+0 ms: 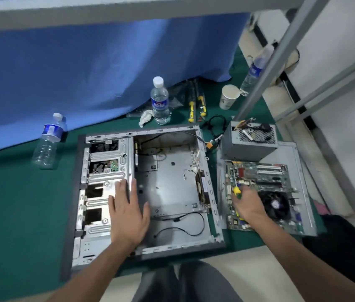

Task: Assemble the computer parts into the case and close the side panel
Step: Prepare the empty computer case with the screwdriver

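**Board still out, case open and bare**

Steadying the case [167,184] with the left hand [128,212]: palm flat, fingers straight and spread, pressing on the drive cage edge [106,177] where it meets the main bay. Right hand [248,203] is curled round a yellow-green screwdriver [236,190], shaft pointing up over the motherboard [263,190].

Layout:
- Case lies on its side on the green mat [8,203], open face up. Main bay holds only loose cables [180,225] and a rear fan [200,186].
- Motherboard sits outside the case, to the right, resting on the detached side panel [300,188]. CPU fan [275,203] is just beside the right hand.
- Power supply [248,142] stands behind the board, also on the panel, wires sticking up.
- Two more screwdrivers [196,105], bottles and a paper cup [227,97] are further back, not in the way.

My read: step in hand is getting the board into the bay. To do it well:
- Put the screwdriver down first; lifting a board needs both hands on its edges.
- Sweep the loose cables to the bay wall, otherwise they get trapped under the board.
- Go in tilted, port edge toward the rear wall, then lower onto the standoffs. Can't tell from here whether standoffs are fitted.
- Start all screws loosely, tighten after.

Risk: the screwdriver tip is over populated board area; a slip scratches traces. Panel stays pinned until board and power supply are off it, so closing comes last.
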The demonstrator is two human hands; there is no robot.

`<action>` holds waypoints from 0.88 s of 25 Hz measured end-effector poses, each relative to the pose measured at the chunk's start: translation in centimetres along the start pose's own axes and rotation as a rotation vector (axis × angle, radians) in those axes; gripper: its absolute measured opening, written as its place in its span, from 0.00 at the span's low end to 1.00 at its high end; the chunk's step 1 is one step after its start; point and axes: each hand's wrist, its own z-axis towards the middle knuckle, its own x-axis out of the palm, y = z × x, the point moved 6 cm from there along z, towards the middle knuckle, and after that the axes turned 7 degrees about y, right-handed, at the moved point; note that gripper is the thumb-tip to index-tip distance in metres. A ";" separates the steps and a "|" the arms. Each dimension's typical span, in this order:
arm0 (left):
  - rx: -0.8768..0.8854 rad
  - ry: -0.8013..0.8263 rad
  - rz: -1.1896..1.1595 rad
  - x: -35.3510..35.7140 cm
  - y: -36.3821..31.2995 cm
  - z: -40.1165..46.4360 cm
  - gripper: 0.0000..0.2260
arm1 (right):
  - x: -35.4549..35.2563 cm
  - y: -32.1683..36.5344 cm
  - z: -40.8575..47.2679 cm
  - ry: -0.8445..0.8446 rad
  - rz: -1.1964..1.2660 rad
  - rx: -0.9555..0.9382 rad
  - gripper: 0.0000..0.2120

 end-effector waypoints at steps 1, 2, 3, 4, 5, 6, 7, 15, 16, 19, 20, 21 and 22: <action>-0.013 -0.019 0.049 -0.1 0.5 0.2 0.31 | 0.9 -0.7 0.2 0.059 -0.068 0.024 0.24; -0.012 -0.040 0.071 -0.1 0.6 0.4 0.32 | 1.4 -1.4 0.4 0.088 -0.098 0.039 0.25; -0.007 -0.055 0.083 0.0 0.6 0.4 0.33 | 1.8 -2.0 0.6 0.099 -0.096 0.045 0.26; -0.001 -0.064 0.092 0.2 0.6 0.3 0.33 | 2.3 -2.5 0.9 0.106 -0.079 0.052 0.26; 0.005 -0.080 0.096 0.4 0.5 0.2 0.34 | 2.5 -2.8 1.2 0.099 -0.065 0.054 0.26; 0.009 -0.091 0.103 0.5 0.4 0.1 0.34 | 2.8 -3.2 1.5 0.086 -0.061 0.043 0.25; 0.009 -0.098 0.110 0.5 0.2 0.0 0.34 | 3.0 -3.5 1.7 0.075 -0.062 0.024 0.23; -0.005 -0.126 0.116 0.4 0.1 0.0 0.36 | 3.3 -2.7 1.0 0.074 0.348 0.009 0.05; -0.006 -0.126 0.120 0.5 0.1 0.1 0.36 | 3.5 -2.0 1.2 0.077 0.379 -0.021 0.04; -0.011 -0.127 0.129 0.5 0.3 0.1 0.36 | 5.2 -0.1 1.6 0.109 0.344 -0.061 0.03; -0.010 -0.125 0.131 0.5 0.3 0.1 0.36 | 5.8 0.2 1.6 0.103 0.295 -0.048 0.01; -0.010 -0.123 0.131 0.5 0.3 0.1 0.36 | 6.4 0.2 1.9 0.079 0.249 -0.022 0.06; -0.009 -0.123 0.131 0.5 0.3 0.1 0.36 | 6.9 0.1 2.1 0.052 0.226 0.008 0.10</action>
